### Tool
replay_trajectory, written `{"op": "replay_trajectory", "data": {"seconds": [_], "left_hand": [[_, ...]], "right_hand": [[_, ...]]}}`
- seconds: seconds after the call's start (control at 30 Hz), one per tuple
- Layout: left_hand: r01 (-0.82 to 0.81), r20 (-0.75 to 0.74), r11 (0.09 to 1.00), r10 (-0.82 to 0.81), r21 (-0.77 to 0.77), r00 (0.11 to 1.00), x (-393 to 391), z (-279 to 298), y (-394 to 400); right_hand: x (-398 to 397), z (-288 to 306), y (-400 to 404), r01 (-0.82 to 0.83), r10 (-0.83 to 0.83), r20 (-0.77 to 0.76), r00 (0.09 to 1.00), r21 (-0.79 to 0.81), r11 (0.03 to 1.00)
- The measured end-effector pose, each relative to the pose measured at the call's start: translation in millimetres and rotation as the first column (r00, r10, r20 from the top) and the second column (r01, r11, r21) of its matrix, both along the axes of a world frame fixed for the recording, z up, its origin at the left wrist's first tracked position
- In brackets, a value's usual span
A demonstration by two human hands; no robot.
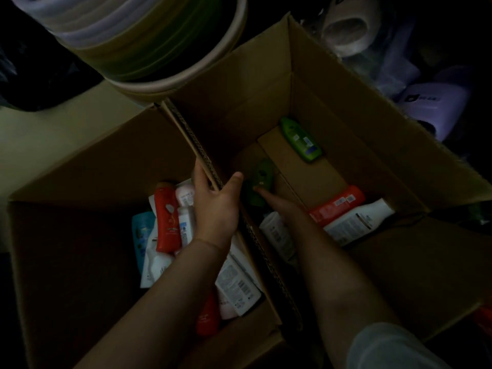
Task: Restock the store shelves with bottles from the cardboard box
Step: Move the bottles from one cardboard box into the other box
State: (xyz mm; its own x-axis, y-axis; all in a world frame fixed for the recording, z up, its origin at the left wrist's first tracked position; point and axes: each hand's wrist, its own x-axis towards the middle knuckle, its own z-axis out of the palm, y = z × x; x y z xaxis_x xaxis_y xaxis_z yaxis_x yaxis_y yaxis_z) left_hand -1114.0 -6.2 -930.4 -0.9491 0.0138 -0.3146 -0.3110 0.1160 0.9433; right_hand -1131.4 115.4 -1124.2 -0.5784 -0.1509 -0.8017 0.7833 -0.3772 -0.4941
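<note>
- Step in hand: picking stock. The left hand (213, 206) grips the cardboard wall (207, 166) between the two boxes, at frame centre.
- The right hand (277, 202) reaches into the right box (346, 107); its fingers touch a dark green bottle (262, 179), but whether they have closed on it cannot be told.
- Next, probably: close round that bottle and lift it clear.
- More bottles (166, 222) fill the left box (87, 166).
- Dim room; pale floor (53, 134) at upper left.

We saw two bare forearms reaching in from the bottom edge. The left hand (216, 206) and its arm carried no watch, band or sleeve as far as the view went. The right hand (277, 202) was likewise bare, but a pale, whitish short sleeve (394, 347) covered the upper arm.
</note>
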Motion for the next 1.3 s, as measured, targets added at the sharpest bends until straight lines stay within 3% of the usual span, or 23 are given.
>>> {"op": "replay_trajectory", "data": {"seconds": [0.17, 0.33, 0.47, 0.6, 0.67, 0.73, 0.8, 0.83, 0.9, 0.97, 1.03, 1.07, 1.13, 1.2, 1.27, 1.3], "left_hand": [[-0.015, -0.019, 1.0, 0.014, -0.022, 1.0, -2.6, -5.5, -1.7], [-0.031, -0.022, 0.999, 0.032, 0.043, 0.999, -3.0, -3.6, 3.3], [-0.016, -0.016, 0.998, 0.017, 0.055, 1.0, 0.1, 5.5, 3.5], [0.029, 0.124, 1.0, -0.03, 0.012, 0.992, 8.3, 26.8, -8.4], [0.048, 0.246, 0.997, -0.063, 0.066, 0.967, 17.3, 34.2, -25.5], [-0.162, 0.327, 0.967, 0.091, 0.196, 0.941, 25.2, 32.6, -48.7], [-0.421, 0.339, 0.874, 0.33, 0.243, 0.881, 26.1, 27.7, -79.6], [-0.479, 0.304, 0.856, 0.412, 0.194, 0.859, 23.7, 24.9, -97.2], [-0.466, 0.087, 0.88, 0.474, -0.094, 0.877, 16.5, 16.9, -123.0], [-0.417, -0.186, 0.846, 0.375, -0.331, 0.908, 11.7, 21.8, -128.5], [-0.297, -0.434, 0.851, 0.092, -0.433, 0.896, 10.7, 33.9, -113.0], [-0.2, -0.491, 0.853, -0.075, -0.483, 0.868, 10.9, 37.1, -101.8], [0.026, -0.494, 0.78, -0.421, -0.625, 0.761, 12.8, 38.4, -75.2], [0.207, -0.391, 0.624, -0.679, -0.754, 0.622, 16.7, 29.8, -53.6], [0.221, -0.353, 0.529, -0.769, -0.819, 0.532, 20.0, 14.6, -46.3], [0.188, -0.372, 0.535, -0.759, -0.824, 0.535, 22.0, 7.4, -46.9]], "right_hand": [[-24.6, 21.7, 0.3, 0.004, 0.003, -0.121, 0.993, 0.06, 0.998], [-55.3, 101.8, 21.3, 0.048, -0.041, -0.353, 0.935, 0.01, 0.999], [-50.6, 168.1, 36.0, 0.053, 0.012, -0.505, 0.863, 0.115, 0.992], [-29.9, 227.1, 33.0, 0.013, 0.123, -0.598, 0.792, 0.217, 0.976], [-19.6, 248.9, 20.4, -0.044, 0.211, -0.632, 0.746, 0.27, 0.962], [-8.9, 268.4, -2.5, -0.135, 0.383, -0.603, 0.7, 0.415, 0.9], [-4.4, 276.5, -23.6, -0.182, 0.564, -0.531, 0.632, 0.606, 0.774], [-2.8, 278.8, -34.6, -0.158, 0.606, -0.512, 0.609, 0.67, 0.725], [-0.9, 282.4, -47.0, -0.06, 0.56, -0.543, 0.626, 0.683, 0.728], [-1.7, 283.7, -44.5, 0.033, 0.426, -0.593, 0.683, 0.608, 0.793], [-5.6, 272.8, -30.1, 0.112, 0.345, -0.59, 0.73, 0.602, 0.791], [-8.0, 261.9, -22.1, 0.125, 0.318, -0.556, 0.768, 0.617, 0.777], [-13.9, 229.7, -7.5, 0.084, 0.295, -0.428, 0.855, 0.673, 0.735], [-17.2, 186.3, 5.1, -0.072, 0.361, -0.233, 0.903, 0.746, 0.662], [-10.5, 146.7, 12.4, -0.27, 0.414, -0.011, 0.91, 0.742, 0.614], [-3.7, 126.8, 15.3, -0.342, 0.411, 0.073, 0.909, 0.694, 0.634]]}}
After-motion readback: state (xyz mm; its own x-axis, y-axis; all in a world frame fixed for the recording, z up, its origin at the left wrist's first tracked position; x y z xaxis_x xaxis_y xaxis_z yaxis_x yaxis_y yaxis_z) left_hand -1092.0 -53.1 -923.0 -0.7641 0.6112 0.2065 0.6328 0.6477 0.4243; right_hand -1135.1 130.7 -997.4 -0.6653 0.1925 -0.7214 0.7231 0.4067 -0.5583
